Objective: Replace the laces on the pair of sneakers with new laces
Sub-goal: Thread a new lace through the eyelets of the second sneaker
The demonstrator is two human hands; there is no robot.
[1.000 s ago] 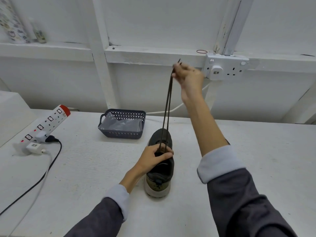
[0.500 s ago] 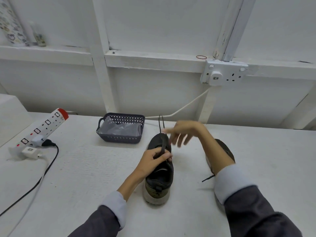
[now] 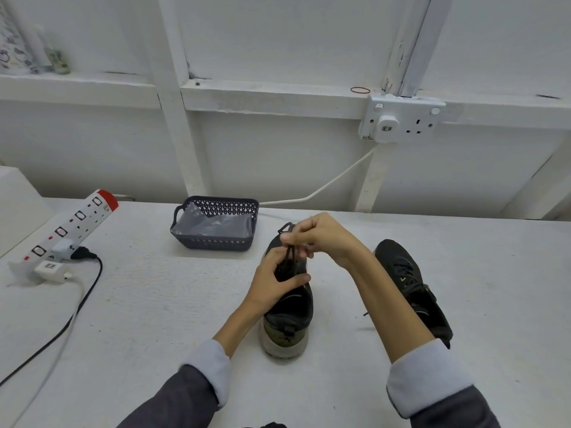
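White-painted wall panels and a white table fill the head view, with a double wall socket up on the rail and a rubber band lying on the ledge beside it. At the left edge of the table, a power strip with a red end is propped at a slant, black cable trailing off toward us. Toward the back sits a dark perforated basket lined with clear plastic.

Centre stage: a dark sneaker, heel toward us, toe pointing at the wall. The left hand is wrapped over its tongue area, fingers curled, thumb pressed across the top. Right above it, the right hand is closed in a pinch, and the dark lace runs from those fingertips straight down into the left hand's grip on the shoe. A small loop of lace pokes up behind the right fingers.

Off to the right, partly hidden by the right forearm, the second sneaker lies on the table, well apart from both hands.
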